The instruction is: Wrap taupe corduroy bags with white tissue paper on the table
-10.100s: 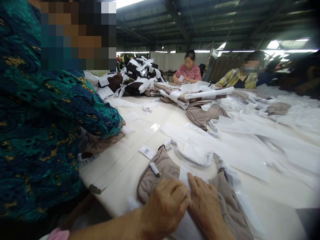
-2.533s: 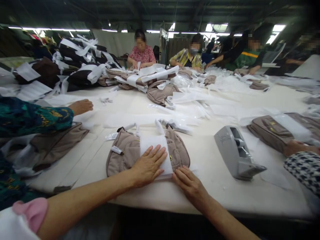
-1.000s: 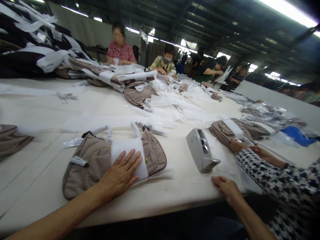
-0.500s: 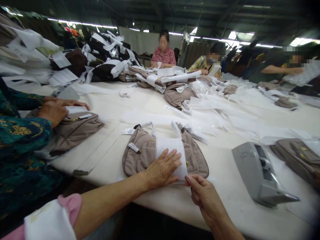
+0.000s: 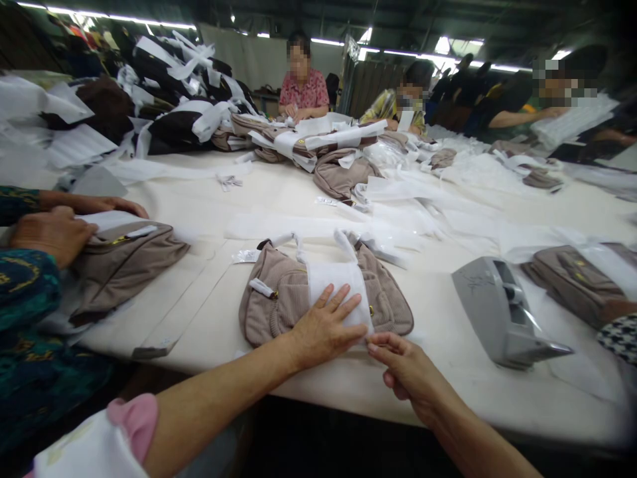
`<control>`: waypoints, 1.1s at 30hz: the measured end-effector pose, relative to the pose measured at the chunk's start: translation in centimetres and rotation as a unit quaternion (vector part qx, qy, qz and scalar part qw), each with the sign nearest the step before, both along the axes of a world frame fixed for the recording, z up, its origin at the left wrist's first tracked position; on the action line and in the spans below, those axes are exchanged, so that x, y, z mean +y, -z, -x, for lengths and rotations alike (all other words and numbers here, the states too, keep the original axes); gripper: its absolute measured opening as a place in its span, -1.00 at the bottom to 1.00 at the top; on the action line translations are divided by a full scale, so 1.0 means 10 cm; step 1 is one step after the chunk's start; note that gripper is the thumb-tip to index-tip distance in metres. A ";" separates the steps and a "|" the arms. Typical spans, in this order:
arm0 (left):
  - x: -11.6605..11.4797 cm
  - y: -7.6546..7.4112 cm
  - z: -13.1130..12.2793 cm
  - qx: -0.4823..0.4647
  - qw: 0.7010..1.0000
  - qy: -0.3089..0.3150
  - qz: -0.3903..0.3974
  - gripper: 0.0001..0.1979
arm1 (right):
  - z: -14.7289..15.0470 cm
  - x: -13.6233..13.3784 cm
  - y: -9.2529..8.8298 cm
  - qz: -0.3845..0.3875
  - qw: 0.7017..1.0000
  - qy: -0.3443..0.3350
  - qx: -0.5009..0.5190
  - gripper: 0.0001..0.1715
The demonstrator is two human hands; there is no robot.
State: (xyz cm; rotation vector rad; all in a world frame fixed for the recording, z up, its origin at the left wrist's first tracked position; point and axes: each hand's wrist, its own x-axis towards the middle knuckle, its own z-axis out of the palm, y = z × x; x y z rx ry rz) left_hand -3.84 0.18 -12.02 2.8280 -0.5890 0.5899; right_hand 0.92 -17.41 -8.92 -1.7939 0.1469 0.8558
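Bag (image 5: 279, 305) lies flat mid-surface (image 5: 438, 398), near front edge, white band (image 5: 332, 277) wrapped round its middle. Left hand (image 5: 323, 325) unchanged: open, fingers spread, palm pressing band down. Right hand (image 5: 405, 368) was off by dispenser (image 5: 497, 312) a second ago, now back at band's lower corner, fingertips pinched together on its edge. Can't tell if anything else sits between fingertips. Dispenser stands apart to right. Co-worker's hands (image 5: 50, 232) at left rest on second bag (image 5: 124, 259).
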 end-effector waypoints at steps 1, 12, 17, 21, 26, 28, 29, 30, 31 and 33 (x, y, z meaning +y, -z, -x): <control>0.00 0.00 0.00 0.002 1.000 0.002 0.000 -0.75 | 0.02 -0.01 -0.01 -0.001 1.000 -0.004 -0.008 -0.62; 0.00 -0.05 0.00 0.023 1.000 0.003 -0.004 -0.75 | 0.12 -0.02 0.52 0.021 0.987 0.015 -0.159 -0.62; 0.01 -0.07 0.01 0.032 0.999 0.001 -0.010 -0.75 | 0.14 -0.10 0.48 0.110 0.951 -0.022 -0.288 -0.68; 0.00 -0.06 -0.02 0.031 0.999 -0.002 -0.006 -0.75 | 0.21 -0.21 0.40 0.165 0.775 -0.095 -0.603 -0.93; 0.01 -0.06 0.05 0.030 0.999 -0.028 0.010 -0.60 | 0.15 -0.16 0.58 0.052 0.613 -0.215 -0.759 -0.52; 0.04 -0.06 0.20 0.020 0.999 -0.049 0.011 -0.61 | 0.09 -0.15 0.67 0.037 0.608 -0.222 -0.761 -0.47; 0.07 -0.06 0.30 0.005 0.998 -0.059 0.010 -0.65 | 0.06 -0.15 0.70 0.030 0.609 -0.223 -0.761 -0.45; 0.10 -0.05 0.41 -0.016 0.998 -0.065 0.006 -0.70 | 0.04 -0.15 0.73 0.023 0.609 -0.223 -0.761 -0.44; 0.12 -0.03 0.50 -0.041 0.997 -0.067 0.001 -0.75 | 0.03 -0.14 0.76 0.018 0.609 -0.224 -0.761 -0.44; 0.16 0.03 0.66 -0.089 0.994 -0.065 -0.011 -0.79 | 0.05 -0.12 0.78 0.013 0.613 -0.219 -0.759 -0.45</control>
